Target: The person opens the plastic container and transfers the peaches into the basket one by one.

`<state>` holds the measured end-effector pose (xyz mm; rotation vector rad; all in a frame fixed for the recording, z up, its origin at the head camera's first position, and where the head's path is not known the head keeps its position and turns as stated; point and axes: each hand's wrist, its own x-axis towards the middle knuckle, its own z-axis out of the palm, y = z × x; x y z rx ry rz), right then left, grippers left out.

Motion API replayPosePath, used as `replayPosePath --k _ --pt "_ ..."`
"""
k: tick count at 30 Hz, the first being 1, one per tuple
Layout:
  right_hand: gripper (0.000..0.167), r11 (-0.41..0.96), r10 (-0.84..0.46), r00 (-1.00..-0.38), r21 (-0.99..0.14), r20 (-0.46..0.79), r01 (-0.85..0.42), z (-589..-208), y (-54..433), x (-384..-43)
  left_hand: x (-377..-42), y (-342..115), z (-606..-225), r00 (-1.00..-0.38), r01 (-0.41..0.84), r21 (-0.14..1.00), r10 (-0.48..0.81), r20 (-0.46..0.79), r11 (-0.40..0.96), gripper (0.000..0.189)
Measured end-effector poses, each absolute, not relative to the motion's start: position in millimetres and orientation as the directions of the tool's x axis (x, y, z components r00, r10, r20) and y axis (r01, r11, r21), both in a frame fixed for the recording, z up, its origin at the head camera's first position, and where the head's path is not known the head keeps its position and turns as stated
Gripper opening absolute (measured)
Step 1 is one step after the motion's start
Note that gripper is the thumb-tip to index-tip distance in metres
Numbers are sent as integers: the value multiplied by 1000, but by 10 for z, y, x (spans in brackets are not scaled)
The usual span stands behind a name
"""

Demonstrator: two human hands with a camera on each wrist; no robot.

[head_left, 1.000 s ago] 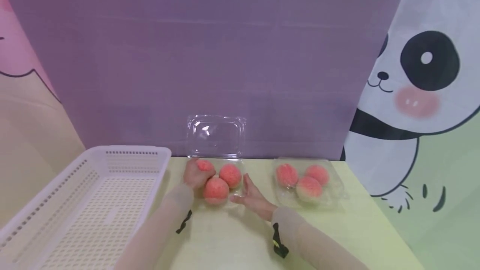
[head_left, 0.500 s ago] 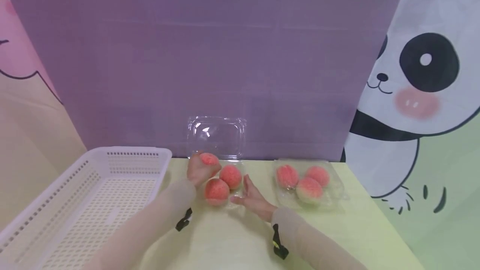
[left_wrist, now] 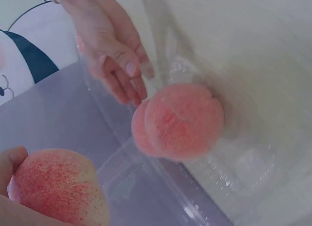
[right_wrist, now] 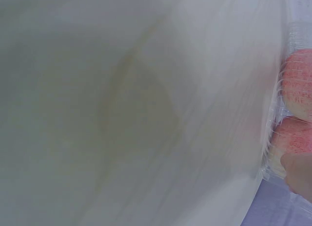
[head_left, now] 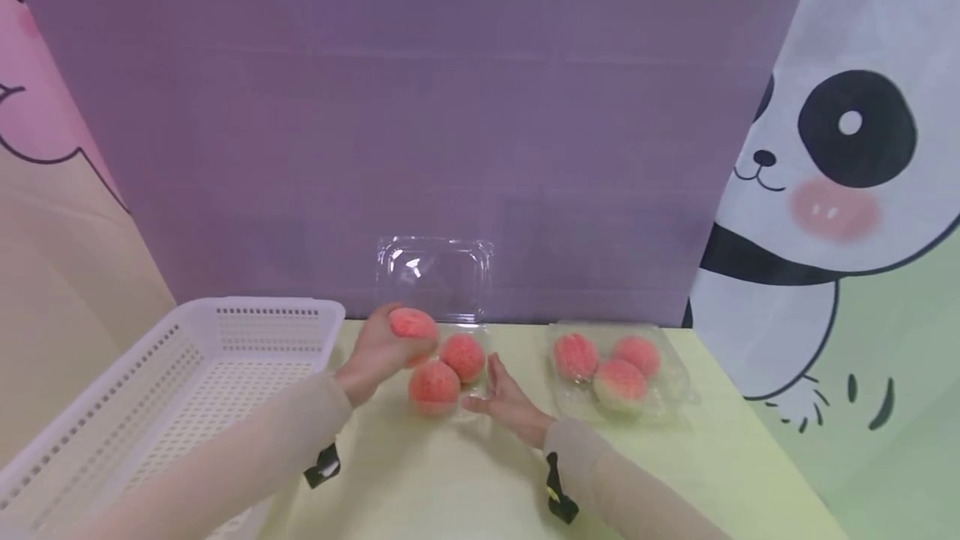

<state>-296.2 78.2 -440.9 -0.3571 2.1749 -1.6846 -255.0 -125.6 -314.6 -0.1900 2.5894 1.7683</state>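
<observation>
Head: six peaches point(head_left: 434, 390), two hands point(head_left: 377, 354)

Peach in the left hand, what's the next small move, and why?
Probably swing the peach left until it is over the white basket. The left hand already grips it, and the open-topped basket stands on that side. Meanwhile the right hand could stay beside the open clear clamshell, where two other peaches sit.
</observation>
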Motion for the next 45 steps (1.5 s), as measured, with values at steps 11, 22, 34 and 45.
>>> replayPosePath --k 11,22,34,45 --pt "100 252 -412 -902 -967 -128 22 -4416 781 -2967 -2528 -1715 -2843 -991 -33 926 -132 19 377 87" --pt "102 242 -392 -912 -970 -125 29 -4423 814 -2958 -2754 -2343 -3058 -959 -3 881 -251 132 473 84" --pt "101 234 -400 -908 -972 -122 28 -4400 826 -2904 -2810 -2869 -3286 -958 -90 822 -275 84 562 90" --pt "102 241 -388 -911 -970 -139 45 -4383 833 -2897 -2832 -3187 -3551 -935 -131 769 -336 114 626 85"
